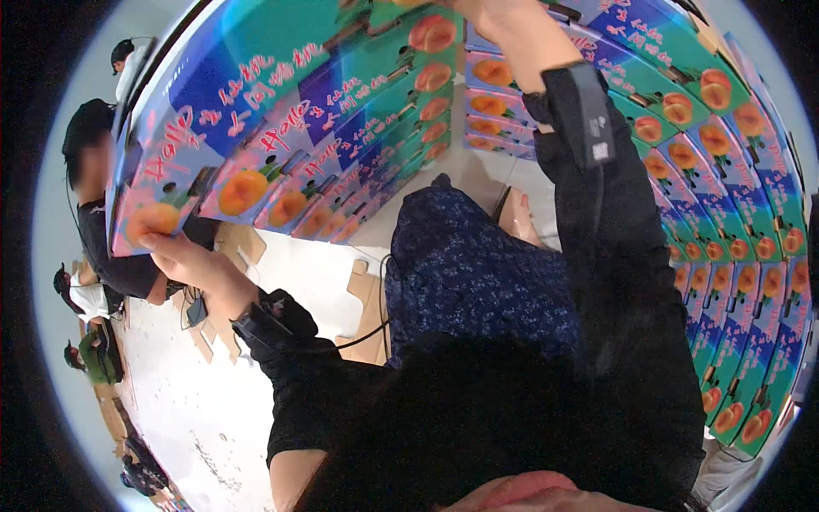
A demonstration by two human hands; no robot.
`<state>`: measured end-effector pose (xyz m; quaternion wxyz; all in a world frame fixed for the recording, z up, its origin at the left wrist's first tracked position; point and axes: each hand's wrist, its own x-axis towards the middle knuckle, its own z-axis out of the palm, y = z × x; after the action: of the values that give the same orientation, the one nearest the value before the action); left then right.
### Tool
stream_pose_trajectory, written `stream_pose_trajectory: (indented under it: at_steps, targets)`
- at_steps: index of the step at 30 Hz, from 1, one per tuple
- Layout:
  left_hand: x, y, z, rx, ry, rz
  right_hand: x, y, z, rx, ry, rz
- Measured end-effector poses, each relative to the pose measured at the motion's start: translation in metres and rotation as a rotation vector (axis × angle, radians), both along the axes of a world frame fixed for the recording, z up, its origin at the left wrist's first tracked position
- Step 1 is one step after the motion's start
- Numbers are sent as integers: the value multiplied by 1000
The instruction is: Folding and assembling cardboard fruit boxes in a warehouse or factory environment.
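Observation:
My left hand [194, 269] grips the lower near corner of the uppermost printed carton [230, 102] on a tall stack, thumb pressed on its face. That carton is blue, green and pink with a peach picture. Similar cartons [363, 145] lie in layers beneath it. At the top edge of the picture my right hand [516, 34] reaches across to the far end of the same carton. Its fingers are mostly cut off by the picture's edge, so their grip cannot be seen. A black sleeve with a grey patch covers the right arm.
A wall of matching cartons [725, 162] rises on my right. Flattened brown cardboard [368, 299] lies on the pale floor [179, 384]. A black cable [367, 339] hangs beside my left arm. Several people stand along the left, the closest a person in a black cap [90, 128].

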<state>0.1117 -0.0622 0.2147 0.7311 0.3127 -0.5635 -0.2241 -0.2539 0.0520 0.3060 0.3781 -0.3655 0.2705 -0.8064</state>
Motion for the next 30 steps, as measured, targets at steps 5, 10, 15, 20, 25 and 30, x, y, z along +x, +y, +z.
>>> stream_pose_trajectory:
  at_steps: [5, 10, 15, 20, 25, 30]
  targets:
    - [-48, 24, -2, 71, 101, 116, -35, -40, -34, -1, 569, -406]
    - [-54, 31, -14, 93, 96, 11, -33, -40, -35, 85, 672, -686]
    - [-64, 34, -11, 68, 55, -17, -43, -46, -41, 21, 574, -571]
    - [-66, 28, -7, 19, -1, -20, -41, -38, -46, 53, 616, -596]
    - [-47, 23, -10, 93, -154, 28, -27, -42, -55, 1, 644, -735]
    - [-52, 28, -7, 89, -175, 1, -25, -32, -52, 56, 650, -768]
